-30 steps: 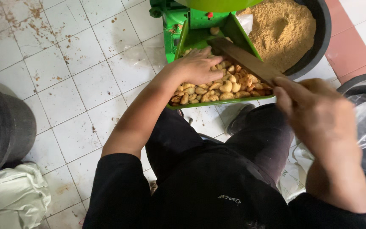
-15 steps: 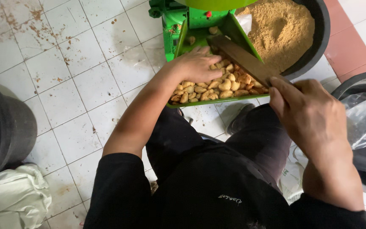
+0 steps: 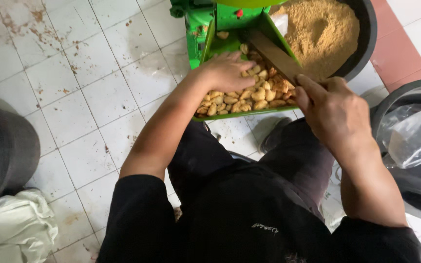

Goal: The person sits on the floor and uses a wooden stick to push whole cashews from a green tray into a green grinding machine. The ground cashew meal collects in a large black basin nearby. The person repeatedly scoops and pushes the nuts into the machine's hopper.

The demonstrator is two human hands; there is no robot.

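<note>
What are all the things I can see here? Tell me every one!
Green tray: one, bright green, top middle, part of a green machine.
Yellow pieces: many, yellow-tan, piled in the tray.
Wooden stick: one, brown, lying slanted over the pieces.
Black tub: one, black, top right, behind the tray.
Powder: one heap, sandy brown, inside the tub.
Plastic bag: one, clear, in a dark bin at the right edge.
Dark bucket: one, dark grey, left edge.
Cloth: one, pale white, bottom left.
Floor tiles: many, white and stained, with red ones top right.
Left hand: one, resting on the pieces.
Right hand: one, gripping the stick's near end.
</note>
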